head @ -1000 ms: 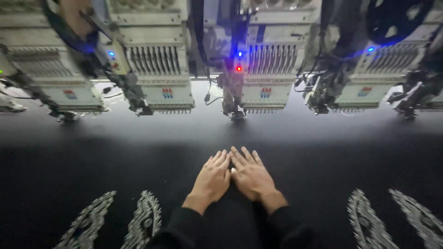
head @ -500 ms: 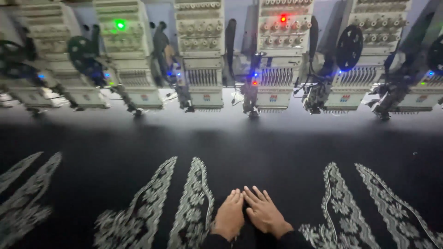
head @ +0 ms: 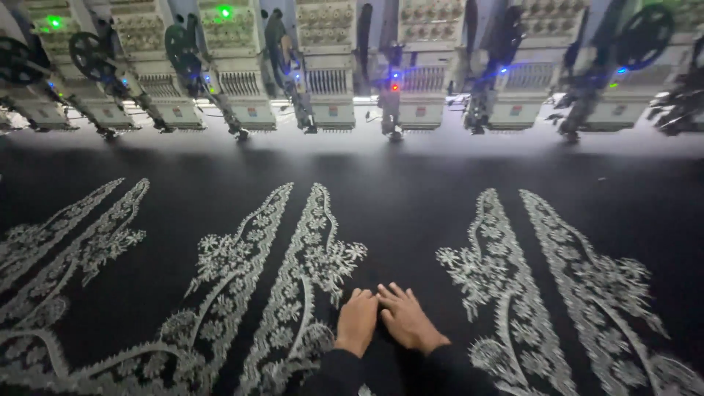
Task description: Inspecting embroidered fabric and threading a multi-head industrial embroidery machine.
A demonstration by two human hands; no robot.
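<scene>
Black fabric [head: 411, 213] lies flat under my two hands, spread wide across the machine bed. My left hand [head: 357, 320] and right hand [head: 405, 318] rest side by side, touching, fingers open and flat, holding nothing. Silver floral embroidery [head: 293, 286] runs just beside my left hand. Embroidery machine heads [head: 330, 66] stand in a row beyond.

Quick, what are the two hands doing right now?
Left hand: empty, fingers curled, resting on the black fabric.
Right hand: open and flat on the fabric, holding nothing.
</scene>
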